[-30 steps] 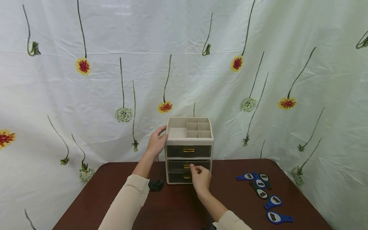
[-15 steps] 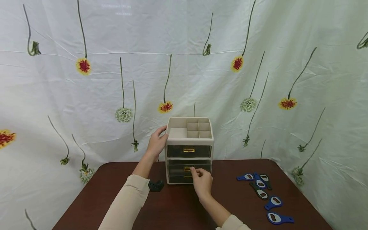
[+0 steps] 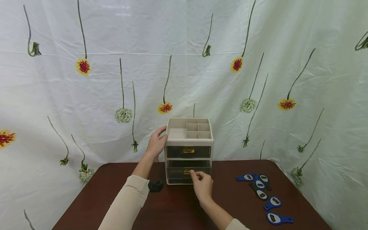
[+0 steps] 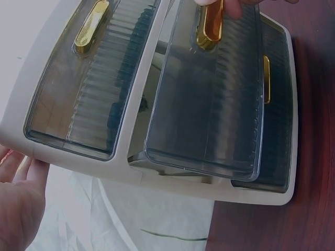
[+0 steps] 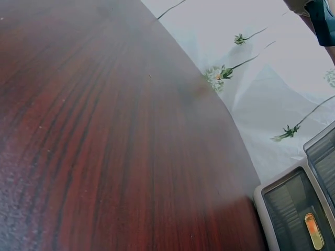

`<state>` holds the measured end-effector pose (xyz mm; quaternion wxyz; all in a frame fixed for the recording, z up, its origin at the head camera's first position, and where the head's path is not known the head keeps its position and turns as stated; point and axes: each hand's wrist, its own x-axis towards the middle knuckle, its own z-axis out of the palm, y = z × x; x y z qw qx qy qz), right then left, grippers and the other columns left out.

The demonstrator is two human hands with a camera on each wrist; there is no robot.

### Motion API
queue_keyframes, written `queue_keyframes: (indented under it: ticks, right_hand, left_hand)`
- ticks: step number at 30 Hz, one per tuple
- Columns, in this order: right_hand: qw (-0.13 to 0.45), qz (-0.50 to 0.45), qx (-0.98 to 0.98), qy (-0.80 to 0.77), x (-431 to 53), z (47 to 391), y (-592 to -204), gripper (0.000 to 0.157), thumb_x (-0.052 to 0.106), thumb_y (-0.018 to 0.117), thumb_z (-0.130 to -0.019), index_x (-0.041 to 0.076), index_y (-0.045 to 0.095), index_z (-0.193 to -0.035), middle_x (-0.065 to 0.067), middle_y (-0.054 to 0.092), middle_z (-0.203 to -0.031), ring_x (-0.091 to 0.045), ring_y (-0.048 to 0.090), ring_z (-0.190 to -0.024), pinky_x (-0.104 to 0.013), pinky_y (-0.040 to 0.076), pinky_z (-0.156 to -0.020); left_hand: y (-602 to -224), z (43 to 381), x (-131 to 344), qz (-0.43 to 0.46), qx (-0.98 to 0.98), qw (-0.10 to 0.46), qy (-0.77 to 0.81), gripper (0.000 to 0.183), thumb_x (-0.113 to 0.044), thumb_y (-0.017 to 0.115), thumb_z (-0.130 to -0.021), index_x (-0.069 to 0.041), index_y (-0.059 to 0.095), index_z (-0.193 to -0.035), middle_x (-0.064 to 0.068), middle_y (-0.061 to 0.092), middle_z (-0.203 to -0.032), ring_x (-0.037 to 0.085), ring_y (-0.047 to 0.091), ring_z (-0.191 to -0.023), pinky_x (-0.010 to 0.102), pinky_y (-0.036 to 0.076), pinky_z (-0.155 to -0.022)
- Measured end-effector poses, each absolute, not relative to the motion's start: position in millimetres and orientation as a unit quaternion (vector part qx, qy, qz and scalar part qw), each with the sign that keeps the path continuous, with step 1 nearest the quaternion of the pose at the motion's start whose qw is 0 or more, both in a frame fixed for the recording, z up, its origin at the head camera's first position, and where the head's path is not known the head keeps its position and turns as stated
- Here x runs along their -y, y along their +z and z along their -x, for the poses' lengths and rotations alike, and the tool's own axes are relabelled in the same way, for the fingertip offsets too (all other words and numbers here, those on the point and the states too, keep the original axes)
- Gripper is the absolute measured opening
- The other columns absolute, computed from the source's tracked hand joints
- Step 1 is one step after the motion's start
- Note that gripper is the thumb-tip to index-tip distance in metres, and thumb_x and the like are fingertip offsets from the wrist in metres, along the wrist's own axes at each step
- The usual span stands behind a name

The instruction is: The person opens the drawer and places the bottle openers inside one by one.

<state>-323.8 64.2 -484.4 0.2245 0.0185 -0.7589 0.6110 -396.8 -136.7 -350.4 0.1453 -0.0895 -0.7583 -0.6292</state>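
Observation:
A cream desk organizer (image 3: pixel 189 140) with three dark see-through drawers stands at the back of the table. My left hand (image 3: pixel 156 143) rests against its left side, fingers along the wall; the left wrist view also shows this. With thumb and fingers, my right hand (image 3: pixel 203 187) pinches the gold handle (image 4: pixel 211 27) of the middle drawer (image 3: pixel 174 173). That drawer juts out of the frame, its front overlapping part of the bottom drawer (image 4: pixel 277 117). The top drawer (image 3: pixel 174 152) is closed. In the right wrist view the right hand is hidden.
Several bottle openers (image 3: pixel 273 202), blue and dark green, lie on the right of the dark red-brown table (image 3: pixel 120 198). A white flower-printed cloth (image 3: pixel 184 76) hangs behind. Dividers split the organizer's top tray into compartments.
The middle drawer has come out toward me, its front now covering more of the bottom drawer. My right hand has moved nearer with its handle. The left hand has stayed in place.

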Motion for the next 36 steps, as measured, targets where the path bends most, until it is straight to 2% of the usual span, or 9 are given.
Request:
queue_keyframes:
  ticks: [2, 10, 17, 24, 31, 36]
  right_hand:
    - [0.222, -0.021, 0.759, 0.612, -65, 322, -484, 0.029, 0.030, 0.076, -0.096, 0.004, 0.079, -0.084, -0.004, 0.067, -0.068, -0.012, 0.053, -0.055, -0.028, 0.044, -0.053]
    - [0.200, -0.023, 0.760, 0.618, -66, 317, -483, 0.034, 0.034, 0.076, -0.096, 0.001, 0.080, -0.088, 0.002, 0.066, -0.067, -0.015, 0.056, -0.059, -0.031, 0.045, -0.055]
    - [0.193, -0.022, 0.760, 0.620, -67, 314, -484, 0.033, 0.035, 0.076, -0.096, 0.003, 0.080, -0.087, 0.003, 0.065, -0.066, -0.014, 0.053, -0.057, -0.030, 0.044, -0.055]
    - [0.181, -0.024, 0.755, 0.630, -70, 308, -481, 0.032, 0.037, 0.076, -0.096, 0.006, 0.080, -0.088, 0.001, 0.065, -0.069, -0.016, 0.054, -0.059, -0.031, 0.044, -0.055]
    - [0.174, -0.016, 0.757, 0.629, -72, 304, -481, 0.030, 0.034, 0.077, -0.095, 0.005, 0.080, -0.088, -0.007, 0.068, -0.071, -0.016, 0.056, -0.061, -0.031, 0.046, -0.056]
    - [0.172, -0.013, 0.761, 0.625, -72, 301, -481, 0.030, 0.034, 0.077, -0.095, 0.005, 0.080, -0.087, -0.003, 0.067, -0.068, -0.017, 0.057, -0.062, -0.032, 0.045, -0.057]
  left_hand:
    - [-351, 397, 137, 0.088, 0.759, 0.145, -0.629, 0.053, -0.016, 0.049, -0.108, -0.012, 0.041, -0.160, 0.009, 0.034, -0.164, 0.036, 0.044, -0.142, 0.056, 0.041, -0.109]
    - [-352, 394, 139, 0.091, 0.762, 0.143, -0.625, 0.053, -0.017, 0.049, -0.109, -0.013, 0.040, -0.161, 0.008, 0.031, -0.166, 0.036, 0.043, -0.143, 0.058, 0.041, -0.109]
    - [-351, 393, 139, 0.090, 0.762, 0.143, -0.625, 0.054, -0.017, 0.048, -0.108, -0.013, 0.039, -0.161, 0.008, 0.031, -0.166, 0.036, 0.042, -0.143, 0.058, 0.040, -0.109]
    - [-350, 393, 137, 0.092, 0.765, 0.146, -0.621, 0.054, -0.017, 0.047, -0.109, -0.014, 0.038, -0.162, 0.008, 0.030, -0.166, 0.037, 0.043, -0.142, 0.058, 0.042, -0.108]
    - [-348, 391, 136, 0.093, 0.761, 0.143, -0.626, 0.053, -0.016, 0.048, -0.109, -0.012, 0.039, -0.161, 0.009, 0.031, -0.165, 0.037, 0.044, -0.142, 0.057, 0.042, -0.108]
    - [-348, 391, 135, 0.087, 0.762, 0.146, -0.625, 0.053, -0.016, 0.048, -0.108, -0.013, 0.040, -0.161, 0.009, 0.032, -0.165, 0.037, 0.044, -0.142, 0.058, 0.041, -0.108]
